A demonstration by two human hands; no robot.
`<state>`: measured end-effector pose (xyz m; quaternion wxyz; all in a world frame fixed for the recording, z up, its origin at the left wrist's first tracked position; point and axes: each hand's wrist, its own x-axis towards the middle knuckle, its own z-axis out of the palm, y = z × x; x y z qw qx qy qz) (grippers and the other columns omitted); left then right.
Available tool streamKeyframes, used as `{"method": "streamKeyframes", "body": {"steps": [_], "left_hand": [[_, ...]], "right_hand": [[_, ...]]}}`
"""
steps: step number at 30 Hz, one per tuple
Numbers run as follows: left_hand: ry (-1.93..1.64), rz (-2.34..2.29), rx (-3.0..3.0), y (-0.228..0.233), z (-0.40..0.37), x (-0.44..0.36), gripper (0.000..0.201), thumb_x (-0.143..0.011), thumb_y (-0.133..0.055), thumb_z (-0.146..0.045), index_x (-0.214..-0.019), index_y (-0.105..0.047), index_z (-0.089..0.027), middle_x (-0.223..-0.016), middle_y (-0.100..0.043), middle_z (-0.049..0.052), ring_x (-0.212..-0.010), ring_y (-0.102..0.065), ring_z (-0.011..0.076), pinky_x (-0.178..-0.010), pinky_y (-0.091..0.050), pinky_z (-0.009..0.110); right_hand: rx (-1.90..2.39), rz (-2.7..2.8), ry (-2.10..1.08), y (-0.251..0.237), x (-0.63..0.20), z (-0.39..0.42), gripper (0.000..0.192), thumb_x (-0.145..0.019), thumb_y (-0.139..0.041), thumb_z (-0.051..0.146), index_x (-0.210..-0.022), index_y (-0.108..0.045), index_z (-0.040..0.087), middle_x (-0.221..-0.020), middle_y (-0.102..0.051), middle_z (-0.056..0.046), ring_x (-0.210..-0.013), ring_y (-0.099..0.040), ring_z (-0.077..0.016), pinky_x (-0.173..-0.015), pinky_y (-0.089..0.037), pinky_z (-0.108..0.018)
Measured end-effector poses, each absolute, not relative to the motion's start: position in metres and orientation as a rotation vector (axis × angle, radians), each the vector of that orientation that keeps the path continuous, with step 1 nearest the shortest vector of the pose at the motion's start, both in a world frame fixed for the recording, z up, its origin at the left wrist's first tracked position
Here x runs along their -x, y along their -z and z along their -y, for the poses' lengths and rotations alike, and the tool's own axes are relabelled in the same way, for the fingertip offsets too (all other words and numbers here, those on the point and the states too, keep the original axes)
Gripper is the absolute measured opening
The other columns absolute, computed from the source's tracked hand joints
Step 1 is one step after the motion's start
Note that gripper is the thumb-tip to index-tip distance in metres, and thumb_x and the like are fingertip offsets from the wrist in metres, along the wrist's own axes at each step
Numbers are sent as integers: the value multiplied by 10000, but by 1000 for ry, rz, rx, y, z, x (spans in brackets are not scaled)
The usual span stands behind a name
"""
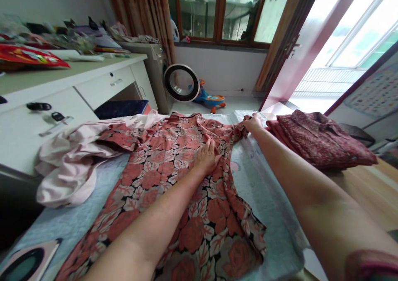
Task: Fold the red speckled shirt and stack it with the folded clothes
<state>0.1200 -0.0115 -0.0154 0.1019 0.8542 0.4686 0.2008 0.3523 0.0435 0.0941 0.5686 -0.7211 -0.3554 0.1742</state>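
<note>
A red, grey and black floral top (183,181) lies spread out, neckline away from me, on a pale blue padded cover (261,198). My left hand (207,158) rests flat on its chest, right of the middle, with the fingers stretched forward. At the top's right sleeve, my right hand (253,124) is closed on the fabric of the sleeve end. The left sleeve is spread over a crumpled pale pink cloth (71,160). The right side edge of the top is rumpled and partly folded over.
Folded dark red patterned clothes (317,138) are stacked on the right. At lower left lies a flat pinkish object (34,260) with a dark oval. A white drawer desk (115,81) stands left, near a washing machine with its round door (182,83) open. A blue and orange ride-on toy (211,98) is behind.
</note>
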Motion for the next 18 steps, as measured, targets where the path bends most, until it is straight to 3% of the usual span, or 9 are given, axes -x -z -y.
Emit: {"method": "streamKeyframes", "body": {"steps": [2, 4, 7, 10, 18], "left_hand": [[-598, -1455, -2510, 15, 12, -120, 720, -922, -548, -404, -1501, -271, -78, -1569, -319, 235, -1459, -314, 313, -1174, -281, 455], [-594, -1523, -2517, 15, 12, -121, 678, -924, -548, -400, -1476, -315, -84, -1536, -382, 220, -1448, -330, 307, -1179, -270, 460], [-541, -1551, -2557, 14, 14, -121, 591, -946, -506, -434, -1422, -410, -97, -1505, -440, 194, -1430, -358, 300, -1180, -269, 465], [-483, -1548, -2578, 14, 14, -121, 572, -962, -458, -479, -1401, -463, -113, -1496, -459, 186, -1419, -375, 306, -1179, -272, 479], [-452, -1547, -2577, 13, 15, -120, 610, -967, -424, -501, -1421, -472, -97, -1516, -442, 183, -1430, -361, 309, -1191, -255, 480]], "right_hand": [[1795, 936, -253, -82, -342, -35, 502, -661, -617, 55, -1149, -549, 155, -1304, -500, -142, -1253, -413, -282, -1040, -373, -422], [1989, 1301, 22, -70, -328, -28, 449, -758, -588, 122, -1206, -565, 144, -1356, -487, -168, -1292, -394, -314, -1079, -328, -456], [2160, 1802, -19, -52, -308, -23, 276, -867, -552, 275, -1086, -657, 146, -1245, -588, -167, -1190, -515, -293, -1025, -393, -386], [2284, 1890, -141, -36, -296, -24, 321, -907, -525, 377, -1084, -684, 161, -1226, -626, -152, -1112, -589, -258, -943, -444, -316], [2366, 1780, -150, -27, -307, -30, 265, -896, -501, 203, -1060, -709, 207, -1140, -702, -82, -1080, -628, -208, -871, -451, -248]]}}
